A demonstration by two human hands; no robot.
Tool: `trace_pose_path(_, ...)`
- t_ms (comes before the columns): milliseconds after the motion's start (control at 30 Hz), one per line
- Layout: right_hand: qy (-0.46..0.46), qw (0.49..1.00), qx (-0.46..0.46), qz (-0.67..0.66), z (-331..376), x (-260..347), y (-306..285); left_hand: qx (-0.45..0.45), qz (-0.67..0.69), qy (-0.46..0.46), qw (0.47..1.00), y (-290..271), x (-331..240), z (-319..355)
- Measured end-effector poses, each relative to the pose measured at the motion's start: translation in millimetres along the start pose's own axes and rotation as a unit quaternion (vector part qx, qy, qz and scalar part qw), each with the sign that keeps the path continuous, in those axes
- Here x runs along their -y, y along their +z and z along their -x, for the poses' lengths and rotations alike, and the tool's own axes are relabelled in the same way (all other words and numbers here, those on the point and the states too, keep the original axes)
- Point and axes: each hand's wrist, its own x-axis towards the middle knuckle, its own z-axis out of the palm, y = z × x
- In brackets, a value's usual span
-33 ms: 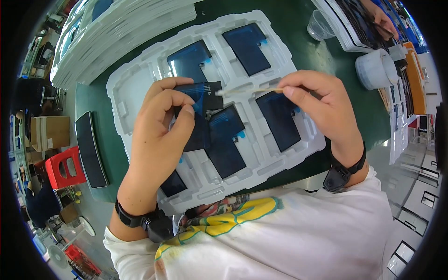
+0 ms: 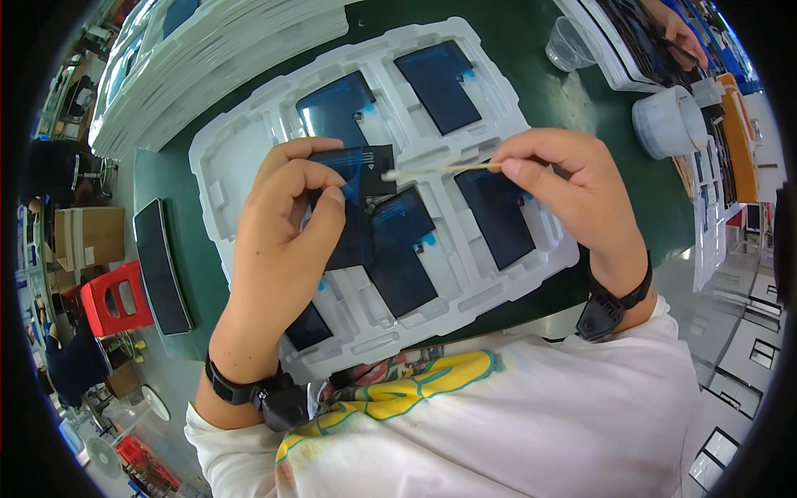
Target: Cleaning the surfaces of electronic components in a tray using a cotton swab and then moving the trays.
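Note:
My left hand (image 2: 282, 224) holds a flat black L-shaped part (image 2: 363, 176) above a white moulded tray (image 2: 224, 158) on the green table. My right hand (image 2: 564, 187) pinches a cotton swab (image 2: 436, 171) whose white tip touches the upper right edge of the held part. The tray's pockets hold several similar black parts with blue tabs, such as one (image 2: 437, 85) at the far side and one (image 2: 496, 217) under my right hand. Both wrists wear black bands.
A stack of white trays (image 2: 207, 58) lies at the far left. A dark flat slab (image 2: 161, 266) rests at the table's left edge. A clear plastic cup (image 2: 571, 43) and a white round container (image 2: 668, 123) stand at the right. Another person's hand (image 2: 677, 33) works at the top right.

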Motion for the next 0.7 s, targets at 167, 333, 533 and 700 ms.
trace_pose_path(167,0.041,0.999,-0.011,-0.010,-0.9,6.3,-1.7,0.003,0.007,-0.006,1.000,0.5,-1.7,-0.9)
trace_pose_path(333,0.031,0.999,-0.021,-0.012,-0.4,-1.4,-2.8,0.005,0.006,-0.006,1.000,-0.4,1.1,-1.4)
trace_pose_path(533,0.086,0.995,-0.024,-0.038,-2.2,4.9,-5.0,0.006,0.016,0.007,1.000,-1.0,0.6,-2.4)
trace_pose_path(700,0.053,0.998,0.028,-0.036,-0.6,-1.9,-9.1,0.000,0.033,0.006,0.999,-1.2,1.5,-2.7)
